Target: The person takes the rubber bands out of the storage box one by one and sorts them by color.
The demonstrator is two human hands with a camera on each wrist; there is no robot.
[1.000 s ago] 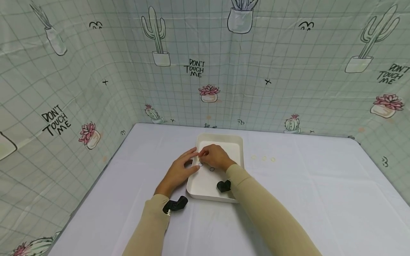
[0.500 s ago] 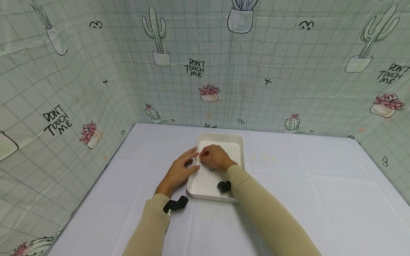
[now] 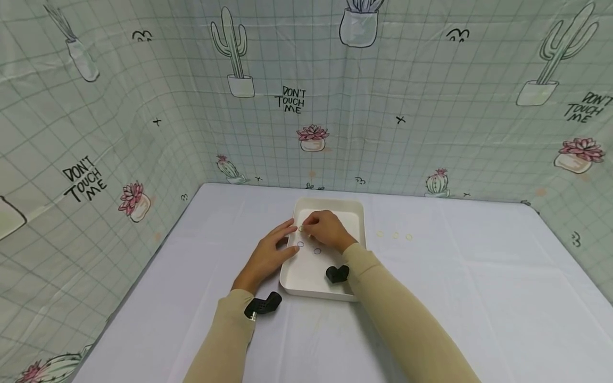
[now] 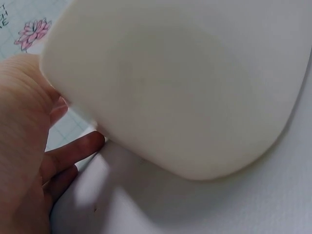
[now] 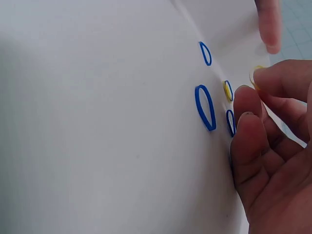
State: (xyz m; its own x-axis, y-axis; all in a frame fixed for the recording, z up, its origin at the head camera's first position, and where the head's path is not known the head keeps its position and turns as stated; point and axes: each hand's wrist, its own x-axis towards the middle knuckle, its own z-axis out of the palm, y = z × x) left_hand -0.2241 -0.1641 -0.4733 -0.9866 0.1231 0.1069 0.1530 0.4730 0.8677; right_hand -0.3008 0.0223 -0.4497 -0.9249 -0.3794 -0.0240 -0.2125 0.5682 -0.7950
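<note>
A shallow white tray (image 3: 316, 287) lies on the white table. My left hand (image 3: 268, 258) rests at its left rim, fingers spread and fairly straight; in the left wrist view fingertips (image 4: 95, 140) touch the tray's edge. My right hand (image 3: 328, 231) is over the tray, pinching a small yellow rubber band (image 5: 252, 77) between thumb and index finger. Several blue rubber bands lie in the tray, among them one blue band (image 3: 317, 251) and another blue band (image 3: 300, 244). The right wrist view shows a yellow band (image 5: 225, 90) within a blue one.
Right of the tray, a yellow band (image 3: 380, 234), a second yellow band (image 3: 395, 235) and a third yellow band (image 3: 409, 237) lie on the table (image 3: 455, 287). A patterned cloth (image 3: 383, 154) hangs behind and at the sides.
My right hand has shifted slightly up and to the right, showing the yellow band at its fingertips and more of the blue bands. The left hand has stayed put.
</note>
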